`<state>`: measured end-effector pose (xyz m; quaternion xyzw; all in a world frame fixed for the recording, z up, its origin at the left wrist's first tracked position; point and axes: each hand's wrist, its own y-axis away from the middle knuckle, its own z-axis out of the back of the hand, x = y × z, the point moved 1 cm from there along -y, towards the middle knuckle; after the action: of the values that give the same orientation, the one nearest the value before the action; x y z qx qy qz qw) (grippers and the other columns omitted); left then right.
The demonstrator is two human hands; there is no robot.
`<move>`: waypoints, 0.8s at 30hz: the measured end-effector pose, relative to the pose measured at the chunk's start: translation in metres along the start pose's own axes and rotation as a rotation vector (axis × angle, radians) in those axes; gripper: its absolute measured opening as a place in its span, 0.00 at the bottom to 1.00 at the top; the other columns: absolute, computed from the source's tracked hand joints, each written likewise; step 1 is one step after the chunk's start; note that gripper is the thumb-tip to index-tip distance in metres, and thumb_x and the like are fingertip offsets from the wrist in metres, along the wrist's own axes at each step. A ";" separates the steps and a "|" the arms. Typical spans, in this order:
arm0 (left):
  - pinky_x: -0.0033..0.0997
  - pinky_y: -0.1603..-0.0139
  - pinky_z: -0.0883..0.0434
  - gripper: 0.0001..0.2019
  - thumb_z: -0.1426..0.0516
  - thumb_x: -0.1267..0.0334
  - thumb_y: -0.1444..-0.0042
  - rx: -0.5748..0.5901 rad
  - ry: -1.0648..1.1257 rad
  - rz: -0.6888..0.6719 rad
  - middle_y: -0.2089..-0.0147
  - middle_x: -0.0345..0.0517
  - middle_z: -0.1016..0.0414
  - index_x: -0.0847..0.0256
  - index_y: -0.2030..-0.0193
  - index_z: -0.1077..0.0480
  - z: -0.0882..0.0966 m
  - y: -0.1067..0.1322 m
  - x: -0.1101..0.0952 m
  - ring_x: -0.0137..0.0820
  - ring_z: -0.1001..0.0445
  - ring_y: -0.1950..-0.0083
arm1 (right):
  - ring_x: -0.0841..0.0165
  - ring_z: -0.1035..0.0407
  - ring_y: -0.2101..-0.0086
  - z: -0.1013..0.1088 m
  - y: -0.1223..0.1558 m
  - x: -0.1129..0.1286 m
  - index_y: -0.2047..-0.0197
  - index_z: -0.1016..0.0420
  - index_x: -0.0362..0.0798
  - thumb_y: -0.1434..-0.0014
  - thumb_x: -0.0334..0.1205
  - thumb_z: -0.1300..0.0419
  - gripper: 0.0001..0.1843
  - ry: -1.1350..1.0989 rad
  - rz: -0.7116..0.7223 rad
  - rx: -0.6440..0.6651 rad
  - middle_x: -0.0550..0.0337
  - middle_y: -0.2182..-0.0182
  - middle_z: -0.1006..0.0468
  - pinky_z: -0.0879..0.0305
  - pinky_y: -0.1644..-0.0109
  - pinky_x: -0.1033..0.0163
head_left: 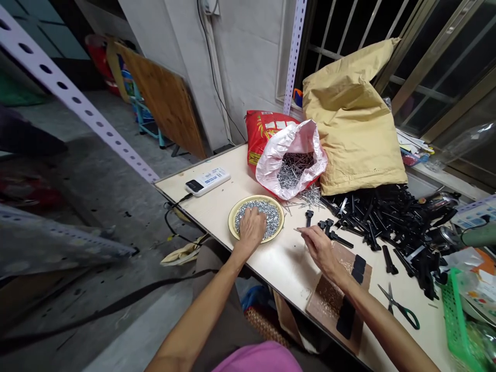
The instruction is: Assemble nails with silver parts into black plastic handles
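My left hand [251, 228] rests in a yellow bowl [234, 212] filled with small shiny metal pieces [268, 214], its fingers curled down into them. My right hand [318, 247] hovers over the table just right of the bowl, pinching a thin nail between its fingertips. A few black plastic parts [328, 227] lie directly beyond that hand, at the edge of a big heap of the same parts [387, 217]. Behind the bowl a red sack with a white liner [298, 142] stands open, full of nails [293, 166], with some spilled out [310, 197].
A tan sack [354, 124] leans at the back. Scissors [401, 307] and a green basket [459, 323] lie right; a cardboard piece [329, 299] sits at the near edge. A white power strip [207, 181] lies at the left corner. A perforated metal rail [77, 98] crosses on the left.
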<state>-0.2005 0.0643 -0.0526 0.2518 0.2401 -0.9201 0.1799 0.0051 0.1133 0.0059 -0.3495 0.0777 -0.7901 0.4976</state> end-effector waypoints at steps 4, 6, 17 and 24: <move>0.46 0.54 0.34 0.07 0.47 0.68 0.50 0.024 0.336 0.166 0.69 0.50 0.29 0.59 0.78 0.35 0.014 -0.002 -0.006 0.43 0.31 0.58 | 0.69 0.34 0.70 -0.010 -0.004 0.011 0.53 0.26 0.49 0.37 0.34 0.50 0.14 -0.056 -0.122 -0.036 0.58 0.70 0.33 0.34 0.68 0.65; 0.41 0.57 0.32 0.06 0.47 0.64 0.49 0.058 0.501 0.229 0.71 0.47 0.28 0.59 0.75 0.34 0.019 -0.001 -0.013 0.38 0.29 0.63 | 0.70 0.35 0.71 -0.015 -0.007 0.018 0.51 0.26 0.50 0.37 0.33 0.50 0.16 -0.094 -0.144 -0.031 0.59 0.71 0.35 0.34 0.68 0.66; 0.29 0.66 0.29 0.15 0.36 0.54 0.59 0.139 1.345 0.460 0.76 0.38 0.28 0.63 0.72 0.32 0.029 0.018 -0.066 0.26 0.28 0.73 | 0.71 0.36 0.72 -0.010 -0.014 0.035 0.48 0.27 0.55 0.38 0.31 0.50 0.19 -0.078 -0.214 -0.053 0.61 0.72 0.36 0.36 0.68 0.67; 0.27 0.66 0.30 0.09 0.37 0.59 0.56 0.163 1.251 0.345 0.75 0.39 0.27 0.63 0.72 0.29 0.029 0.019 -0.072 0.26 0.28 0.72 | 0.70 0.36 0.72 0.000 -0.005 0.035 0.48 0.27 0.52 0.37 0.33 0.51 0.18 0.093 -0.242 -0.017 0.59 0.71 0.36 0.37 0.70 0.67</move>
<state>-0.1449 0.0482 0.0020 0.7873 0.1851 -0.5732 0.1315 -0.0077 0.0866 0.0244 -0.3234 0.0649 -0.8590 0.3916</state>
